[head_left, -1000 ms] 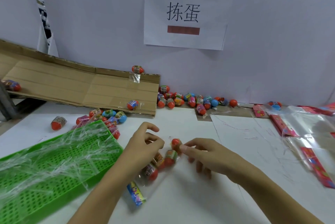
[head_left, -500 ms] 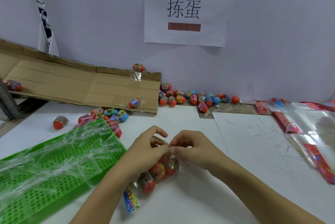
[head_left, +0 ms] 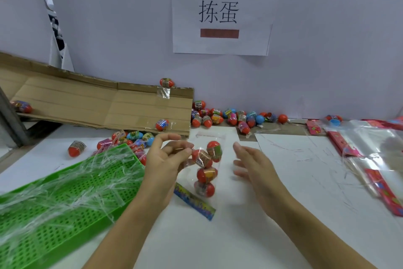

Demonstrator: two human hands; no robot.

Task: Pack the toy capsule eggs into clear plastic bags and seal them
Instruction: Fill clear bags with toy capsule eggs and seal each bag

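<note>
On the table (head_left: 218, 242), a clear bag (head_left: 206, 173) of eggs (head_left: 206, 175) hangs between the hands. The left hand (head_left: 165, 159) pinches its upper edge with thumb and fingertips. The right hand (head_left: 253, 164) is just beside it, fingers straight, holding nothing.

Your bench: plastic, cardboard and paper.
You have glossy plastic eggs (head_left: 206, 167) in a clear filmy bag (head_left: 209, 138), a perforated green plastic tray (head_left: 65, 210), matt corrugated cardboard (head_left: 87, 103).
</note>
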